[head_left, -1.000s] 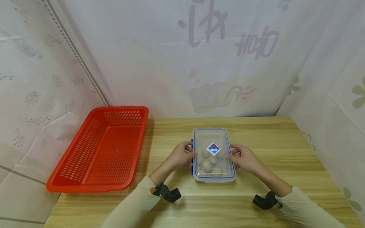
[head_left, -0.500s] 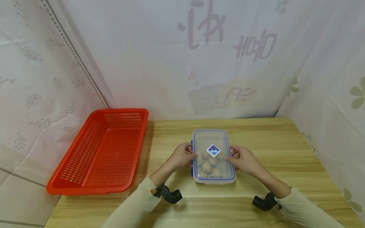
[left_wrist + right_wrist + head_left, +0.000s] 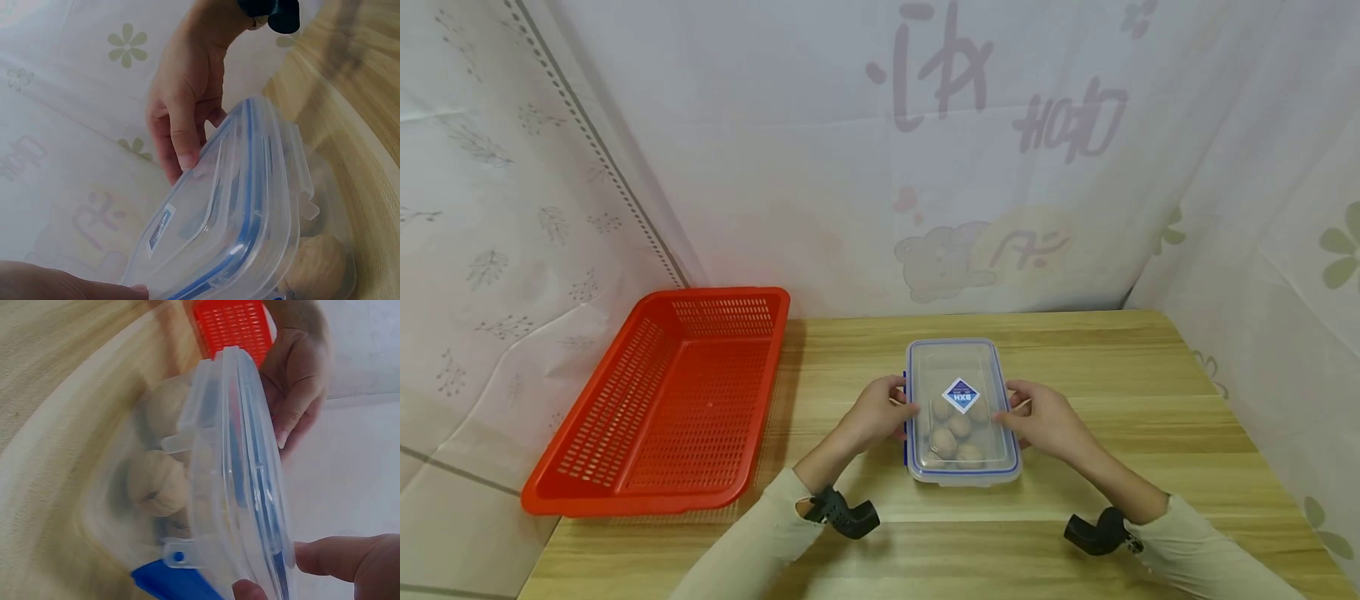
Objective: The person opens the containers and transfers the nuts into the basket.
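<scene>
A clear plastic food container with a blue-edged lid and a diamond BXH label sits in the middle of the table. Several round, light-brown things, walnut-like, show through its walls, gathered at the near end. My left hand grips the left long side, thumb over the lid's edge and fingers below the rim. On the opposite side my right hand holds the rim the same way, with its thumb on the lid. The lid lies on the box. A blue latch sticks out from its side.
A red slotted plastic basket stands at the left of the wooden table, with nothing in it. Printed fabric hangs behind the table and along both sides. Black wrist cameras sit on both forearms.
The whole head view has shifted down slightly. Both hands keep the same hold on the container, which stays in nearly the same place.
</scene>
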The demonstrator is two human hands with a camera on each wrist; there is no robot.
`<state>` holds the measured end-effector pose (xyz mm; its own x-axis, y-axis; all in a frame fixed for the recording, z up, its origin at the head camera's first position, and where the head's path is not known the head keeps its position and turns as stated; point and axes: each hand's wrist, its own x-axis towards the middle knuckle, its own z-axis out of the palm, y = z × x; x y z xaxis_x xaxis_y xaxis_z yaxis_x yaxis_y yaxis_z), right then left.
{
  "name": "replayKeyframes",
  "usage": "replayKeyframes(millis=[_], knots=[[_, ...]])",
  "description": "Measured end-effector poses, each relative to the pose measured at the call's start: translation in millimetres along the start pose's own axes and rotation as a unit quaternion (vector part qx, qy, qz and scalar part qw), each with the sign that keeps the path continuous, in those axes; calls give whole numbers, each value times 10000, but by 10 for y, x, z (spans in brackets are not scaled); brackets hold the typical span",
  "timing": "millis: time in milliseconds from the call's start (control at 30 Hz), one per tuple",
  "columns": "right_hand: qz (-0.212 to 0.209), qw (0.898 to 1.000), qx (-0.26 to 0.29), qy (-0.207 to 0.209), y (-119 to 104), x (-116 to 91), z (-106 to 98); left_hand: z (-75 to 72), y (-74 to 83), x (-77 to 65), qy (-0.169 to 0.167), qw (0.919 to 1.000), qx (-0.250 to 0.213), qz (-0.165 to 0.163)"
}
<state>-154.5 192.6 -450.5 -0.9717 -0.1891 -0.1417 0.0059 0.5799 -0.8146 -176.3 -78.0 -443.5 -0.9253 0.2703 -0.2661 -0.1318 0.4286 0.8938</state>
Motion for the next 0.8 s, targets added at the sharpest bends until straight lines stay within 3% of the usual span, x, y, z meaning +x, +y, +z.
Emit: replayKeyframes(millis=[167, 433, 633, 800], knots=[[-98, 9999, 24, 84, -66, -2, -66, -27, 56, -26, 160, 9998, -91, 84], [-326, 9990, 270, 159, -161, -28, -180, -98, 195, -74, 245, 9983, -119, 521], [-429, 9983, 370, 147, -204, -37, -261, -136, 227, -95, 270, 9933, 161, 1112], [-507, 9958, 761, 107, -202, -32, -313, -154, 231, -79, 372, 9849, 426, 1637]])
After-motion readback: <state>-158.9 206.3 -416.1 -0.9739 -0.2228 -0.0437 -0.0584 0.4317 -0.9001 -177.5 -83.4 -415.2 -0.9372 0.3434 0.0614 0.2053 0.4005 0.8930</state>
